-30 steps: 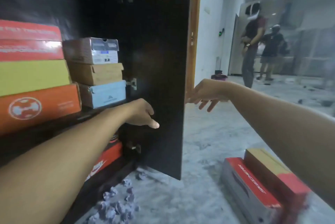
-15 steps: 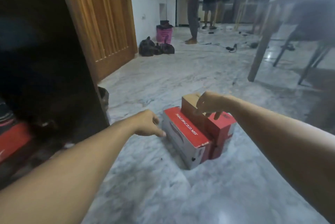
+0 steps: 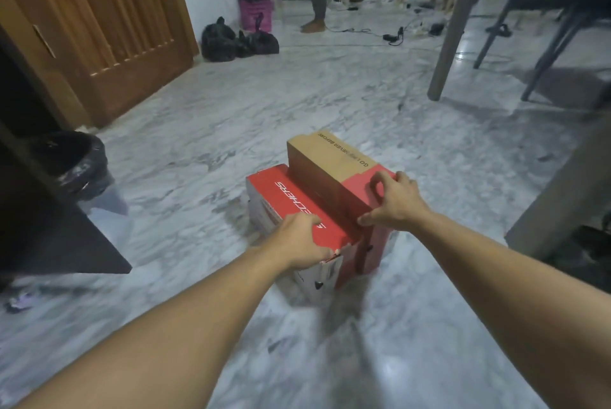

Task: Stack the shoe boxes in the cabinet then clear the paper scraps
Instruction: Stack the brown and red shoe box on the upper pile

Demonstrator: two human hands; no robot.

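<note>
**Two boxes left on the floor, both hands on them**

Because the cabinet (image 3: pixel 49 210) stands off at the left edge with its dark panel open toward the room, the boxes have to be lifted and carried across to it. Beside that panel sits a bin lined with a black bag (image 3: pixel 77 160), a likely home for paper scraps later, though from here I can make out only a small pale bit on the floor at the far left.

In the middle of the marble floor (image 3: pixel 198 117) the two shoe boxes lie side by side, touching. The left hand (image 3: pixel 302 238) lies on the near corner of the red-lidded box (image 3: pixel 291 200), fingers curled down over its edge. The right hand (image 3: pixel 393 202) sits on the taller brown and red box (image 3: pixel 334 164), thumb and fingers spread and hooked over its near end. Holding both near ends looks like a way to squeeze the pair together and lift them as one.
</note>
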